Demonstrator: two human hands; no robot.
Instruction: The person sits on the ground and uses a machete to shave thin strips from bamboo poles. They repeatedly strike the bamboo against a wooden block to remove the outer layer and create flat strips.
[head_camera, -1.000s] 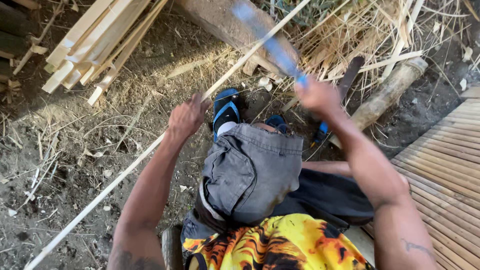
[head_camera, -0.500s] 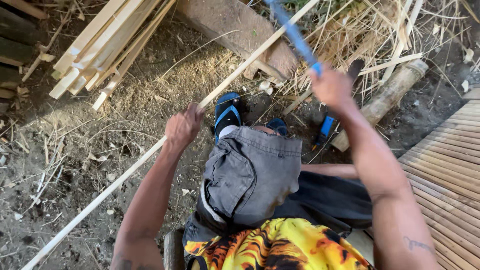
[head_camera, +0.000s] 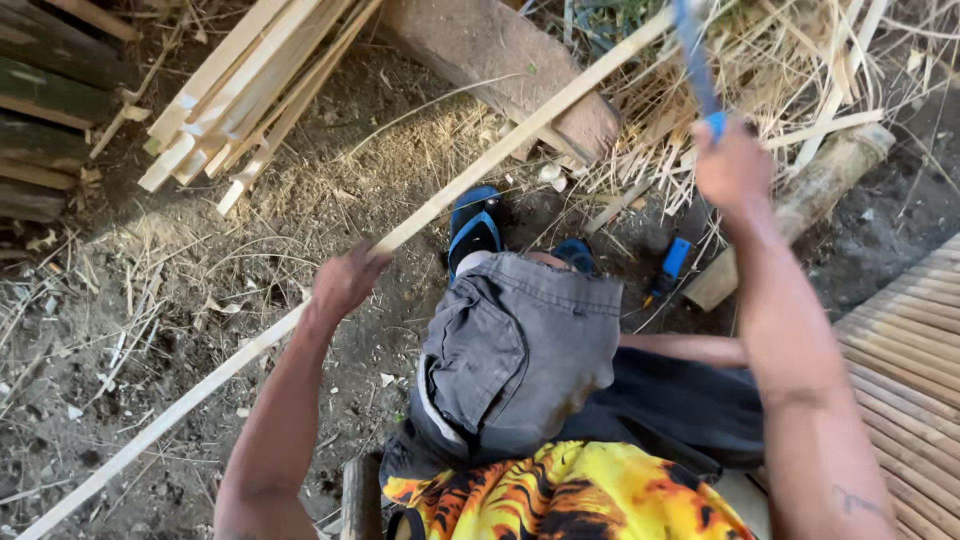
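- Left hand (head_camera: 345, 283) closed around a long bamboo strip (head_camera: 520, 130), fingers wrapped on it about mid-length.
- Strip is pale yellow-tan, thin, flat, straight; it runs diagonally over the dirt ground (head_camera: 150, 330) from the bottom left corner of the view to the top right, held above the ground.
- Right hand (head_camera: 732, 165) raised, fist closed on the blue handle of a blue-handled tool (head_camera: 697, 70); blade end is blurred, can't tell its shape.
- The tool sits just beside the strip's far end, near the top edge; contact not clear.
- Person seated, grey shorts (head_camera: 520, 350) over the bent knee, blue sandals (head_camera: 474, 225) on the dirt below the strip.
- Stack of cut pale slats (head_camera: 240, 90) at top left, well apart from the hands.
- Another blue-handled item (head_camera: 672, 262) lies on the ground by a log (head_camera: 800, 210).
- Slatted bamboo platform (head_camera: 905, 350) at the right edge.
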